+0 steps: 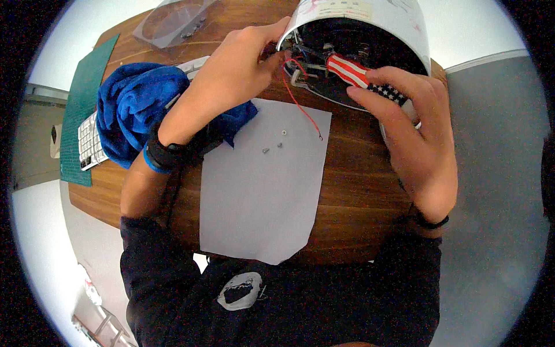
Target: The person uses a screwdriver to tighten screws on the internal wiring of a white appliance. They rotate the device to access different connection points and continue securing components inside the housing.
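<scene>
An open white cylindrical housing lies at the top right, dark inside with wiring. My left hand is at its left rim, fingers curled inward; what they hold is hidden. A thin red wire hangs from there onto a white sheet of paper, ending in a small ring terminal. My right hand grips a tool handle patterned with red and white stripes and stars; its tip reaches into the housing. Several small metal pieces lie on the paper.
A crumpled blue cloth covers part of a white keyboard at the left, beside a green cutting mat. A clear plastic piece sits at the back left of the wooden table, whose right edge curves past my right hand.
</scene>
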`<state>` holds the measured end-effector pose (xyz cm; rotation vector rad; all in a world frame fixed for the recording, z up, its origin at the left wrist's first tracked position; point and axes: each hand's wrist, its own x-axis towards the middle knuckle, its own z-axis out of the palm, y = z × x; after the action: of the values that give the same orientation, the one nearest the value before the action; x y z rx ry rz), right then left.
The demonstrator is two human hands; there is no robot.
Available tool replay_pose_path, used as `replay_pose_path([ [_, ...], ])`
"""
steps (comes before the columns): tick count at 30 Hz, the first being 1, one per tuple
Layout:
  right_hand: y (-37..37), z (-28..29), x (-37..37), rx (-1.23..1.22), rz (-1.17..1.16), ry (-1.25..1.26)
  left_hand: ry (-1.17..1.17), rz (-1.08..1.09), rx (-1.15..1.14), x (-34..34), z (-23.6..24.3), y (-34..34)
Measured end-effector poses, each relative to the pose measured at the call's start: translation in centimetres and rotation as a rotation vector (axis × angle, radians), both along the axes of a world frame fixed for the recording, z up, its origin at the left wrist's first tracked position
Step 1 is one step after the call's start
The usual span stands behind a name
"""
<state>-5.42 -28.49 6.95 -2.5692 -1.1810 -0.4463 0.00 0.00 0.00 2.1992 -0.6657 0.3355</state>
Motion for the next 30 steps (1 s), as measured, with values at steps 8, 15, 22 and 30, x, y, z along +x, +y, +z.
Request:
replay_pose_path([
  [8,1.4,0.2,-1.3,0.042,-0.293,0.078,-0.011,-0.002,-0.04,-0.1,-0.3,0.0],
  [15,0.7,-0.1,-0.6,-0.046,-0.093,-0.145,-0.015,0.009,-0.007,0.0,-0.4,-0.2],
  [22,0.2,0.1,-0.4,0.026,-0.305,0.037,-0.006,-0.006,-0.013,-0.4,0.8,-1.1],
  [30,-0.7,1.0,-0.1,-0.16,-0.13,-0.142,-0.057,0.004,0.009,-0.2,0.3,-1.1],
])
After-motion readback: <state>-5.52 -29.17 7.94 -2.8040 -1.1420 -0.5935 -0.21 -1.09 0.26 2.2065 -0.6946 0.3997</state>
